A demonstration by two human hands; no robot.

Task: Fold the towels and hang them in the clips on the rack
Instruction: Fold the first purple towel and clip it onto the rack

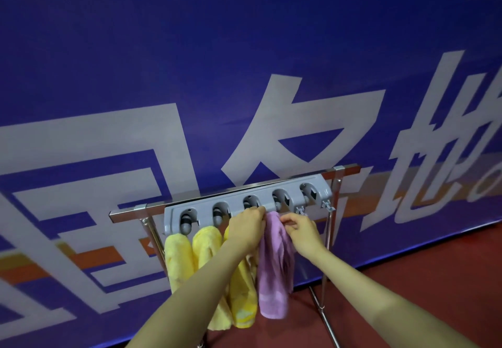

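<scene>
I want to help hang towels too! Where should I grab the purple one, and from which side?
Grab the purple towel at its bunched top, just under the grey clip holder, coming from the front. The folded top is narrow there, and the rest hangs loose below. Both hands are up there now, the left hand and right hand.

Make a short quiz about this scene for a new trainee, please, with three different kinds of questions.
1. True or false: the pink towel is on the floor.
2. How many yellow towels hang from the grey clip holder?
3. Which hands touch the pink towel? A) only the left hand B) only the right hand C) both

Key
1. False; it hangs at the fourth clip from the left.
2. Three; the third is partly hidden by the left arm.
3. C
</scene>
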